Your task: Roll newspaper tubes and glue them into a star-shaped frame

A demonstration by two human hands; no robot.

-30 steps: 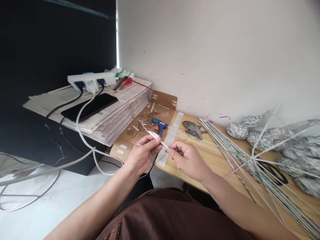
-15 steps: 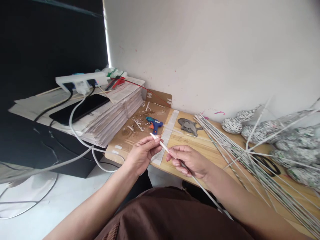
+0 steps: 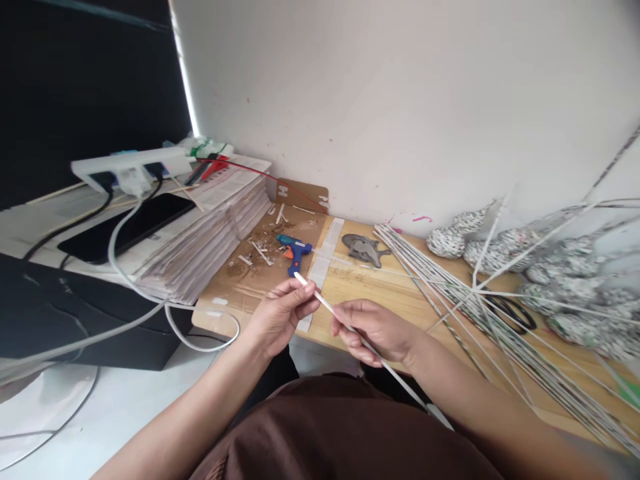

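A long, thin white rolled-paper stick point(image 3: 324, 303) runs slantwise through both hands, its far tip pointing up and left and its other end reaching down by my right forearm. My left hand point(image 3: 286, 311) pinches it close to the far tip, between thumb and fingers. Further down the stick, my right hand point(image 3: 373, 328) is closed around it. Just beyond the tip lies a blue glue gun point(image 3: 299, 253) on a brown cardboard sheet point(image 3: 235, 287). A grey fish-shaped piece point(image 3: 364, 249) rests on the wooden table past my right hand.
To the right lie a bundle of paper sticks point(image 3: 415, 267), a spoked star of sticks point(image 3: 475, 290), black-handled scissors point(image 3: 515, 317) and several paper-woven forms point(image 3: 447, 241). On the left, a newspaper stack point(image 3: 215, 227) bears a phone point(image 3: 127, 227) and a power strip point(image 3: 135, 163) with trailing cables.
The view has turned slightly right, so the surroundings sit further left. Both hands keep hold of the stick, whose tip now looks narrower and more rounded.
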